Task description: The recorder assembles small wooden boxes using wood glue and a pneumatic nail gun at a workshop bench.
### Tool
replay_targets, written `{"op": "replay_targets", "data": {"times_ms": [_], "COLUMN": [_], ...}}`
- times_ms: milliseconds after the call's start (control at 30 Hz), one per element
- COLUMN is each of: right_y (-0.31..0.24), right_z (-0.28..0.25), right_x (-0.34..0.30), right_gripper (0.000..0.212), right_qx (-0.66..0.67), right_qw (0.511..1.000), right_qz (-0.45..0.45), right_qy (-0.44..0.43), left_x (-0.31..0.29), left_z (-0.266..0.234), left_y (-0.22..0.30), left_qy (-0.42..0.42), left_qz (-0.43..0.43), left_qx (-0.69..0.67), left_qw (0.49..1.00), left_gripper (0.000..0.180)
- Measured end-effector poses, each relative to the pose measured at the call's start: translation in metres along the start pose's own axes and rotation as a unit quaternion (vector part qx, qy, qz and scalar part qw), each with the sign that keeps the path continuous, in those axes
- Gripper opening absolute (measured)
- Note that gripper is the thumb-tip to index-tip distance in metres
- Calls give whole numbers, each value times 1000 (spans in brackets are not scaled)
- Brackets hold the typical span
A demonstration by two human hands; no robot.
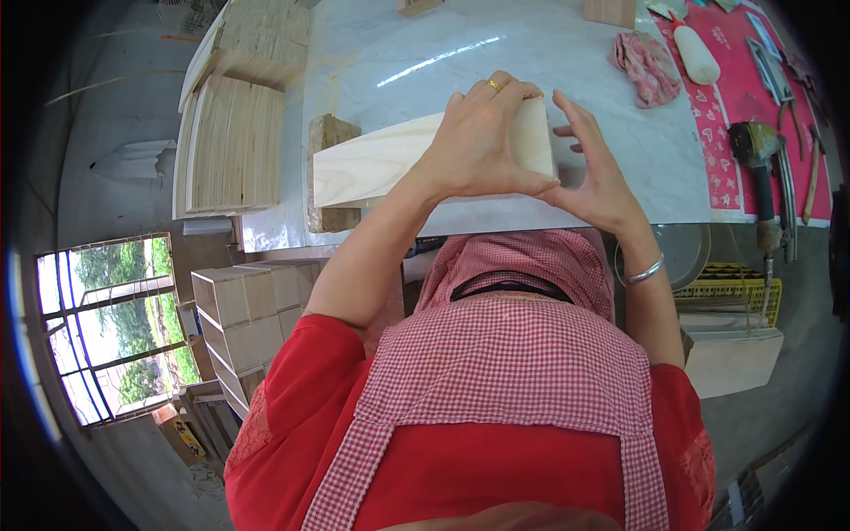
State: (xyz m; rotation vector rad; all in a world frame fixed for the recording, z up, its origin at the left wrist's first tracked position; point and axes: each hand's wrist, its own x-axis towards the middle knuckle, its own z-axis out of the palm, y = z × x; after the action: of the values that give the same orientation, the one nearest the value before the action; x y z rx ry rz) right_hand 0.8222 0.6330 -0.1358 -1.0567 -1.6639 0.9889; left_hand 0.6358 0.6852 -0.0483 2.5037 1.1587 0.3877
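A pale wooden piece (372, 164), like a long board or narrow box, lies across the table in front of me. Its left end rests against a rough wooden block (333, 218). My left hand (482, 142) spans its right part, with the fingers over the far edge and the thumb along the near edge. At the right end, my right hand (595, 177) is curved with fingers and thumb apart, holding nothing. Its thumb is close to my left thumb; whether it touches the wood I cannot tell. The underside of the piece is hidden.
Stacks of thin wooden boards (235, 146) stand at the table's left. A pink cloth (646, 69), a white squeeze bottle (696, 53) and a nail gun (757, 155) lie to the right. Wooden boxes (252, 305) are stacked below left; a yellow crate (735, 288) sits below right.
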Motion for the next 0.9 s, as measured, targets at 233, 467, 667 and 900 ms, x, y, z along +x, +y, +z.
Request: {"op": "replay_targets", "data": {"times_ms": [233, 467, 667, 900], "right_y": [-24, -31, -29, -23], "right_z": [10, -7, -4, 18], "right_x": [-17, -45, -41, -44], "right_gripper": [96, 75, 63, 44], "right_qx": [-2, 60, 70, -78], "right_qw": [999, 998, 996, 973], "right_qz": [-37, -17, -2, -56], "right_qy": [40, 7, 63, 212], "left_x": [-1, -2, -2, 2], "left_z": [0, 2, -1, 1], "left_y": [0, -2, -2, -6], "left_qy": [0, 18, 3, -11], "left_qz": [-6, 10, 13, 2], "left_qx": [2, 8, -4, -11], "left_qw": [1000, 1000, 1000, 1000], "left_gripper": [91, 93, 93, 94]}}
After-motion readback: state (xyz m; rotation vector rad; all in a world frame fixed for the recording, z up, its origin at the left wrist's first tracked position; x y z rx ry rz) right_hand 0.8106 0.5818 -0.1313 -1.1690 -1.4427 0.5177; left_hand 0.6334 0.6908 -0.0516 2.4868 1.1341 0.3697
